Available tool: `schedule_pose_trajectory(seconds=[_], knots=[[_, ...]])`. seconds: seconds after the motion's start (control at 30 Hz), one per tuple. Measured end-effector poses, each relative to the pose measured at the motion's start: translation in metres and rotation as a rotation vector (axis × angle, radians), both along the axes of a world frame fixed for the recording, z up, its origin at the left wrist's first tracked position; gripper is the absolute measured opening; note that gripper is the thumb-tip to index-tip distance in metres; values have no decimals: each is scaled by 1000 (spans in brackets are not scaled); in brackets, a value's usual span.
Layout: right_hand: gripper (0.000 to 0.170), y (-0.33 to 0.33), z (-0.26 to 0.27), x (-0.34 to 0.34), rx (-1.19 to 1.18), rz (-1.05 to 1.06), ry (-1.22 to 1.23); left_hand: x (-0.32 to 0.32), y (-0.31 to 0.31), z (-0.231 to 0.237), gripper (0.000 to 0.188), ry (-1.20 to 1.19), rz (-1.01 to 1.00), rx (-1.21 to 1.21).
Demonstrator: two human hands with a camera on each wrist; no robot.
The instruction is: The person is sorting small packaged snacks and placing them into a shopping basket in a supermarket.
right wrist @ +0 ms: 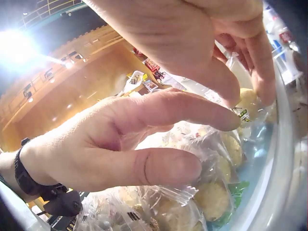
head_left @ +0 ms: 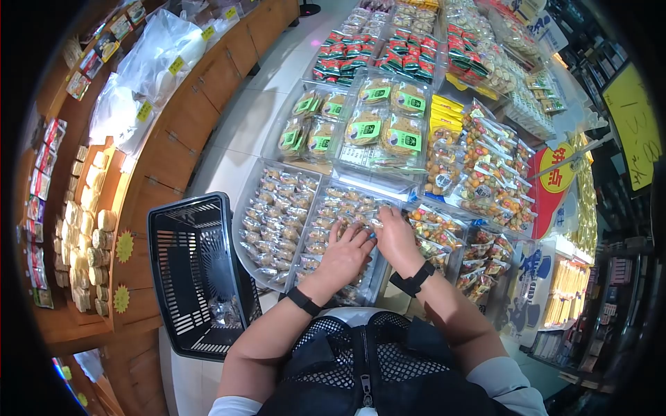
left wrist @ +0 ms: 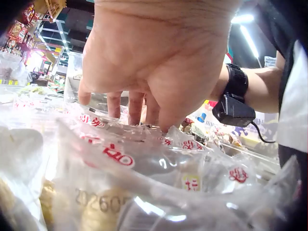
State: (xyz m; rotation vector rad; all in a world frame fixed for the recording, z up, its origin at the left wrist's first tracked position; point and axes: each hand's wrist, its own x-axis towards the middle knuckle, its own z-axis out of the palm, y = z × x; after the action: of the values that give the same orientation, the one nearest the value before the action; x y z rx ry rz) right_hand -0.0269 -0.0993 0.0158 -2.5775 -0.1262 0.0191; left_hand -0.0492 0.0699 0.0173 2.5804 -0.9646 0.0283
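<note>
Well, crinkly plastic packets under left hand

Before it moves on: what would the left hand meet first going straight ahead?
The left hand would likely meet the packets; depth leaves it unclear whether it touches them now.

"What colours do you see on those snack wrappers?"

"Clear film printed with red characters, and dark grey numerals on one. The round snacks inside look pale gold."

"And the shopping basket?"

"Black throughout, its sides patterned with rows of slots. The wristbands are black too."

"That mesh vest?"

"Black, dotted with little holes, against pale sleeves."

"What about farther off?"

"Bright green labels on the flat packs, packets in red and green, and a yellow price card with dark handwriting."

"The cabinets?"

"Warm orange-brown."
</note>
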Motion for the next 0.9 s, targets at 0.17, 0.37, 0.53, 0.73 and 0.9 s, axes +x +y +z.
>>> schedule_pose_trajectory(seconds=[0.17,0.37,0.53,0.73,0.9], knots=[[34,5,2,-3,-27,34,-50,-1,1,3,34,18,-4,23],[15,-5,-12,-1,-263,147,-329,-3,10,9,36,50,-15,-58],[32,-13,-6,-3,-327,143,-273,-5,54,54,38,66,164,-222],[30,-20,-28,1,-333,157,-278,-13,166,77,21,-102,700,-490],[28,-28,-47,10,-334,199,-312,-50,276,40,20,-56,1161,-426]])
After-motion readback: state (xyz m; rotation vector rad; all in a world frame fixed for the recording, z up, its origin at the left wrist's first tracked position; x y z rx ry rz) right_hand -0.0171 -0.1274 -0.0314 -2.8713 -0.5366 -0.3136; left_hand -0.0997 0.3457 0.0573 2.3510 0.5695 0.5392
